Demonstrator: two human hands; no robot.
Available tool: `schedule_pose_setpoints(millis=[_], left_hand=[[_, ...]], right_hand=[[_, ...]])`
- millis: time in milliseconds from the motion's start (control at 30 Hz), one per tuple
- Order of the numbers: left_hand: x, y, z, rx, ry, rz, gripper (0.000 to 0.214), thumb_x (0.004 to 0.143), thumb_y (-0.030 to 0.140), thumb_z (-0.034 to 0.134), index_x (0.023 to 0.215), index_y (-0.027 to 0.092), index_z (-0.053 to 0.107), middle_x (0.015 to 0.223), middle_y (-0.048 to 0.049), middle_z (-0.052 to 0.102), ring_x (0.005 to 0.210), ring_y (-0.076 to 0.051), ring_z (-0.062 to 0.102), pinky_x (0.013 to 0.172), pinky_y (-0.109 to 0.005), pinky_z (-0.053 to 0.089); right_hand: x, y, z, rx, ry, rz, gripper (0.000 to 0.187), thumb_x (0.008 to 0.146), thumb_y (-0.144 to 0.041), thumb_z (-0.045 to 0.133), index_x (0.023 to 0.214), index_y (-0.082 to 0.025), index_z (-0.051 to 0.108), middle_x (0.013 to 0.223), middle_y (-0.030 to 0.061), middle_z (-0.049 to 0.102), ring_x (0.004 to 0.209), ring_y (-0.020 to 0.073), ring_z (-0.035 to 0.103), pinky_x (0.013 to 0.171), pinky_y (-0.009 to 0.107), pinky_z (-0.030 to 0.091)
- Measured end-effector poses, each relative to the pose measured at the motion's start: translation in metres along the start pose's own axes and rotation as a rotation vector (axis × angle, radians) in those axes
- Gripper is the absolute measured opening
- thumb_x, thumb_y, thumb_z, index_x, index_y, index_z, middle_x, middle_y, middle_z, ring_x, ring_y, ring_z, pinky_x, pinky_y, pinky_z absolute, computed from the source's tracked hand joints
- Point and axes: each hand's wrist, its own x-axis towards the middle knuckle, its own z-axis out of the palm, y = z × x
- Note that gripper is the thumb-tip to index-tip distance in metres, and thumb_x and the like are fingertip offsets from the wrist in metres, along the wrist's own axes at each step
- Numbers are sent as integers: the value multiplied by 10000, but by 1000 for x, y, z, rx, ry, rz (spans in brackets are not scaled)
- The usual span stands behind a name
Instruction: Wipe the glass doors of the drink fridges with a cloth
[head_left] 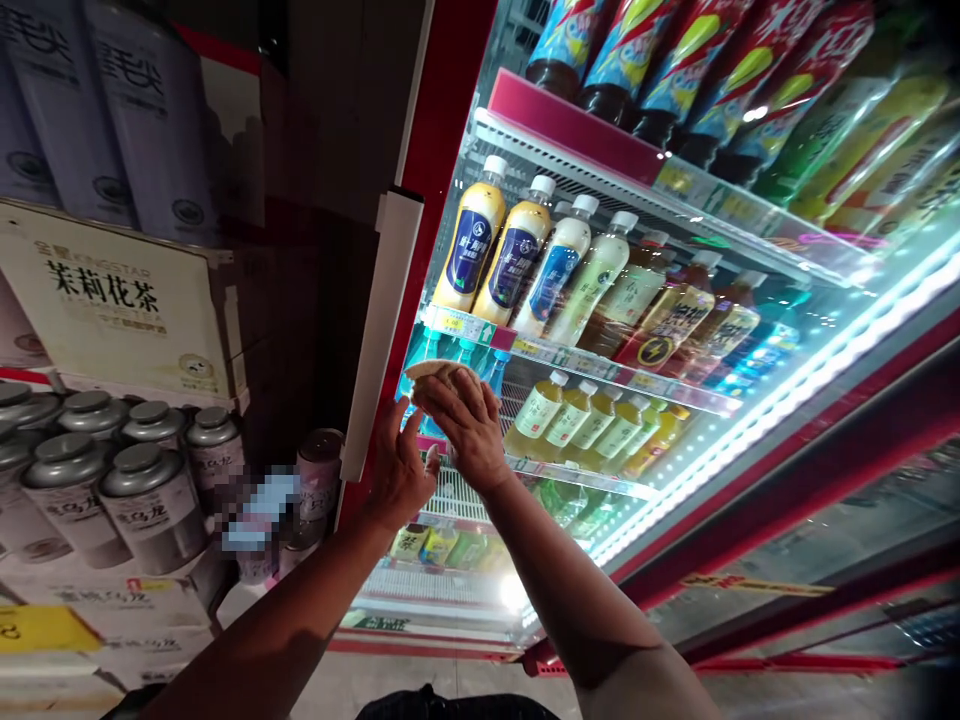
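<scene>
In my right hand point(466, 425) is a folded tan cloth point(431, 372), pressed under the fingers against the glass door point(517, 385) of a lit drinks fridge. Just below and to the left, my left hand point(403, 462) is raised close to the door's red frame point(442, 120), its fingers apart and nothing in them. Whether its fingertips touch the glass I cannot tell. Behind the glass stand several bottles of yellow drink point(472, 240) on one shelf, with pale green tea bottles point(538, 405) a shelf lower.
A white door handle point(386, 300) runs along the frame. To the left are stacked cartons point(135, 310) and several silver-topped cans point(150, 500). Red-labelled bottles point(697, 60) fill the top shelf. A bright light strip point(750, 420) lines the fridge's right side, above the grey floor point(435, 680).
</scene>
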Motion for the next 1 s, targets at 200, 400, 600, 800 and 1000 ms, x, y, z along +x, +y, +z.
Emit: schedule_pose_setpoints(millis=[200,400,600,800,1000], left_hand=[[4,9,-3,132,-249,-5,946,905,235,685,1665,228,122,1748,-193,65,1614,-425,0,1239,-677,327],[2,10,1,152,-293,-20,1011,910,260,695,1667,273,25,1748,-159,-57,1602,-432,-67,1238,-708,299],[0,21,8,182,-291,-47,1095,887,358,741,1665,221,-18,1731,-195,-119,1589,-442,-125,1244,-736,231],[0,37,16,205,-257,-98,1213,829,402,802,1658,174,-54,1717,-250,-121,1588,-470,-100,1238,-748,215],[-3,46,24,180,-235,-167,1244,825,394,805,1652,184,-100,1723,-259,-82,1593,-464,-63,1240,-749,204]], right_hand=[[-12,22,-3,-10,189,153,444,1036,-194,498,1433,-358,613,1492,-38,636,1630,203,192,1324,492,237],[-43,33,-9,54,112,66,492,1012,-166,546,1464,-357,584,1471,-37,656,1633,174,168,1338,461,208],[-42,63,-21,20,313,173,460,1015,-138,540,1443,-293,610,1445,22,676,1629,215,197,1322,500,252],[-62,72,-27,25,179,105,414,1021,-173,543,1383,-341,655,1439,-17,681,1623,202,218,1309,503,294],[-62,92,-33,48,292,211,552,1005,-109,526,1484,-383,557,1489,-16,641,1626,211,210,1310,553,273]])
